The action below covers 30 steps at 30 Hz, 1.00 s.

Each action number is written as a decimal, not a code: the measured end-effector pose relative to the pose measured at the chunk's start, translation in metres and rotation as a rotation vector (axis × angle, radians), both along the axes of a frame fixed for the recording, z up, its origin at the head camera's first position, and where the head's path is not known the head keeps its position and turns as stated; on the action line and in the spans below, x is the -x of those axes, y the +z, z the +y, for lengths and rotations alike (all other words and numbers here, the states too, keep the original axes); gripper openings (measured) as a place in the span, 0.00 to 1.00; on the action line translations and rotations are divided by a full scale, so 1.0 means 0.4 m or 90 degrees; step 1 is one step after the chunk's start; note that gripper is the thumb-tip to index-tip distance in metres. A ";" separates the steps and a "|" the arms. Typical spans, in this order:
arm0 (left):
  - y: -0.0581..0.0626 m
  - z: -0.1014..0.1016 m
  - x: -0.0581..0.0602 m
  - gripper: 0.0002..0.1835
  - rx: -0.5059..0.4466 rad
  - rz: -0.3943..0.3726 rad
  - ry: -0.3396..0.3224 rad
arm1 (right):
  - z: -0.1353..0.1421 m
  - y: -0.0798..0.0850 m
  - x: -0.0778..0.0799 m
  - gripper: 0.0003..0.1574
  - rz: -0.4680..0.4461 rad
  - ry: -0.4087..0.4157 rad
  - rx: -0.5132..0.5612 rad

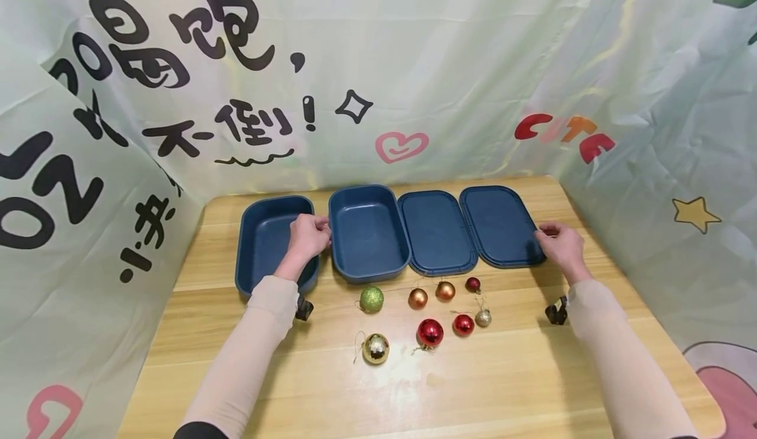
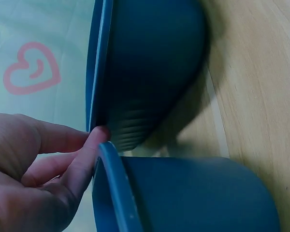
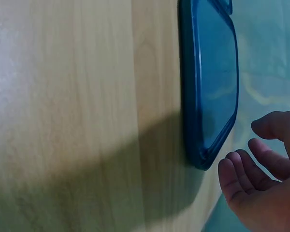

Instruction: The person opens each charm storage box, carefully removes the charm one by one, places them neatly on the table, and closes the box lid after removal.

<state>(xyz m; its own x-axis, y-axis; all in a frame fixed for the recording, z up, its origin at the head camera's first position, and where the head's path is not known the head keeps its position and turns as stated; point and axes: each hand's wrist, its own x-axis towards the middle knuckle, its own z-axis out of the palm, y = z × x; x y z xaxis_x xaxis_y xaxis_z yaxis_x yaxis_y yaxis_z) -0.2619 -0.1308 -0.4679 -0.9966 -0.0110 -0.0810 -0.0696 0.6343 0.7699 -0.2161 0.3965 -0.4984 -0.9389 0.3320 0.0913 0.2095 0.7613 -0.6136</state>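
My left hand [image 1: 310, 234] reaches over the right wall of a blue box [image 1: 257, 242]. Its thumb and fingertips [image 2: 100, 135] come together right at the left rim of a second blue box [image 1: 369, 235]; I cannot tell whether they pinch that rim. Both boxes stand open-topped, side by side with a narrow gap. To their right, two flat blue lids [image 1: 439, 232] [image 1: 503, 225] lie next to each other. At the far right lid's edge, my right hand [image 1: 563, 247] has loosely bent fingers. In the right wrist view its fingers [image 3: 244, 176] are apart from the lid, holding nothing.
Several Christmas baubles lie in front of the boxes and lids: a glittery green bauble [image 1: 371, 300], a gold bauble [image 1: 376, 348], a red bauble [image 1: 430, 332] and smaller ones. A printed curtain [image 1: 473, 84] stands behind and beside the wooden table [image 1: 473, 393].
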 end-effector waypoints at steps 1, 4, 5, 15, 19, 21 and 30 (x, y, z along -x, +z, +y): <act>0.001 0.001 0.001 0.17 0.004 0.003 -0.003 | 0.002 -0.001 0.001 0.26 -0.007 -0.005 0.005; 0.003 0.003 0.004 0.13 0.022 0.014 -0.016 | 0.005 -0.004 0.003 0.27 -0.025 -0.016 0.020; 0.003 0.004 0.005 0.12 0.027 0.017 -0.021 | 0.007 -0.005 0.004 0.27 -0.029 -0.018 0.024; -0.008 0.011 0.017 0.14 0.057 0.051 -0.031 | 0.028 -0.042 0.015 0.26 -0.027 -0.014 -0.008; -0.012 0.012 0.017 0.19 0.061 0.054 -0.031 | 0.032 -0.055 0.020 0.24 -0.014 -0.020 -0.030; -0.012 0.011 0.017 0.19 0.063 0.050 -0.032 | 0.034 -0.059 0.022 0.24 -0.012 -0.019 -0.036; -0.007 0.008 0.015 0.18 0.060 0.039 -0.036 | 0.040 -0.076 0.023 0.22 -0.022 -0.056 -0.037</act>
